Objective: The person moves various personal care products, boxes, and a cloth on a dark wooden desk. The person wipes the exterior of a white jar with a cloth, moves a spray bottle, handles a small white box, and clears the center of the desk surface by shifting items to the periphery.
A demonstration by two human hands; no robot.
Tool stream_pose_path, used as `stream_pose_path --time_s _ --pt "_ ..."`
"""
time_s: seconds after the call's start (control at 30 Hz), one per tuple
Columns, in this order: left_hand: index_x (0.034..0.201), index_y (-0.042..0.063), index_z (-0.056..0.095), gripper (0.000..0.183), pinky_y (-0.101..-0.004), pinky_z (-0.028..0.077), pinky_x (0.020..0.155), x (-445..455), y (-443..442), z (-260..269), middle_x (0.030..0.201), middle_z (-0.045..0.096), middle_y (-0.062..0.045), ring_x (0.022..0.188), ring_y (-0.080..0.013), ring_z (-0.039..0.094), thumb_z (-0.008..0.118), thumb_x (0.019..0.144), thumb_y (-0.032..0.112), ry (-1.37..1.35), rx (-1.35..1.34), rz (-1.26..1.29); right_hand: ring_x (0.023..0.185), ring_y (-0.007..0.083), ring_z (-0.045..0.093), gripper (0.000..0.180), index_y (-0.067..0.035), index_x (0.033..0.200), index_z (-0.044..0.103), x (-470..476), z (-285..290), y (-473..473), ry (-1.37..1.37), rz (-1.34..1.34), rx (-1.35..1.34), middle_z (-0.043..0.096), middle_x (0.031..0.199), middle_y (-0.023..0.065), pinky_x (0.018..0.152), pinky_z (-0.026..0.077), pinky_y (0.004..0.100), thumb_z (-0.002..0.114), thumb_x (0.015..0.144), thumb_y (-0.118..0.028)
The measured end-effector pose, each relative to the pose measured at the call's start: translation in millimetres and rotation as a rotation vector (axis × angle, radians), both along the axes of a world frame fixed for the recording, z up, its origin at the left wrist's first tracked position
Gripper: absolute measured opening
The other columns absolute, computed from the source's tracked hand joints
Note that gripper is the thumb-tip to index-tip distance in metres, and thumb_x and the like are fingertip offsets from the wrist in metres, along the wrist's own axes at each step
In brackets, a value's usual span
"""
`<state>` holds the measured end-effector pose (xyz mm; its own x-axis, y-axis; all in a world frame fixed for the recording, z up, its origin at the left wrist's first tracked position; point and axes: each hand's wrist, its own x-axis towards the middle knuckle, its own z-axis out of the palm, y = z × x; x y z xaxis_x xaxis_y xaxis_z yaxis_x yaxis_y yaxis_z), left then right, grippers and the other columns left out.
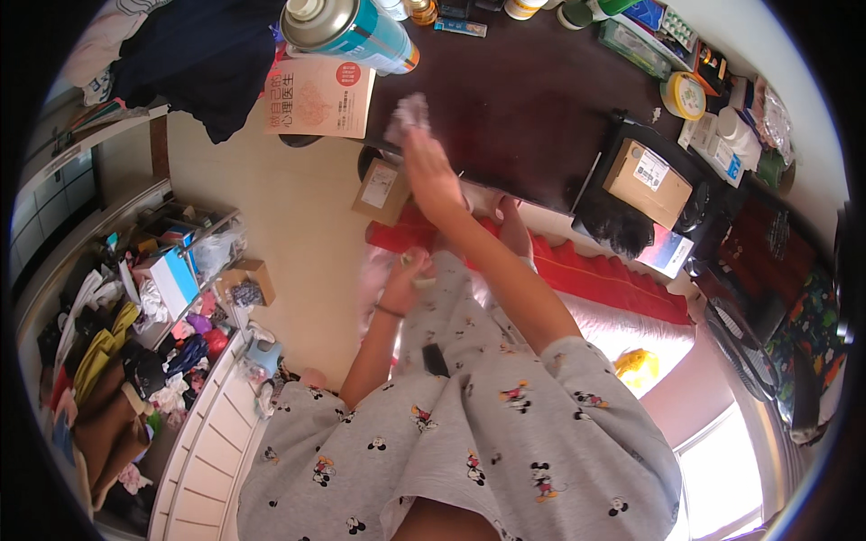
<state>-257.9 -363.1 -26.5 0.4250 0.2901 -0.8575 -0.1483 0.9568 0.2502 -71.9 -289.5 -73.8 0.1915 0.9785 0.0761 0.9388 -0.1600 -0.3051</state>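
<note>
My right hand [431, 172] reaches forward over the near left edge of a dark brown desk [500, 115]. It grips a crumpled pale pink cloth or tissue [410, 113], blurred, which sticks out beyond the fingers. Lower down, beside my patterned grey trousers, my left hand [406, 274] is closed around a small pale green and white object [425, 278]; its kind is unclear because the fingers cover most of it. A pink paperback book [325, 101] lies at the desk's left end, overhanging the edge. By it stands a teal aerosol can [362, 34].
Below my right hand is a labelled cardboard box [380, 191]. Another carton [648, 177] rests to the right, near a dark hair-like bundle [619, 220]. Medicine boxes and jars [683, 95] line the back right. A red-edged bed cover [595, 277] and a cluttered shelf [169, 297] flank me.
</note>
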Motion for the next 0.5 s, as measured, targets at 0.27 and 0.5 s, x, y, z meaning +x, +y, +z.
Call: stream_pose_path --time_s 0.27,0.5 --pt "0.091 0.013 0.053 0.01 -0.0273 0.041 0.069 -17 -1 7 0.081 0.043 0.003 0.076 -0.0113 0.044 0.06 0.098 0.018 0.113 -0.005 0.019 0.141 0.0345 0.036 0.064 0.008 0.143 0.035 31 8 -38 0.201 -0.266 -0.062 0.034 0.152 0.0231 0.117 0.03 0.0425 0.055 0.086 -0.009" --pt "0.091 0.014 0.054 0.01 -0.0265 0.039 0.067 -16 -6 3 0.079 0.041 0.003 0.074 -0.0131 0.042 0.06 0.098 0.019 0.007 -0.034 0.018 0.143 0.034 0.031 0.06 0.006 0.144 0.034 34 5 25 0.185 -0.107 -0.001 0.029 0.155 0.0198 0.118 0.027 0.0437 0.052 0.088 -0.007"
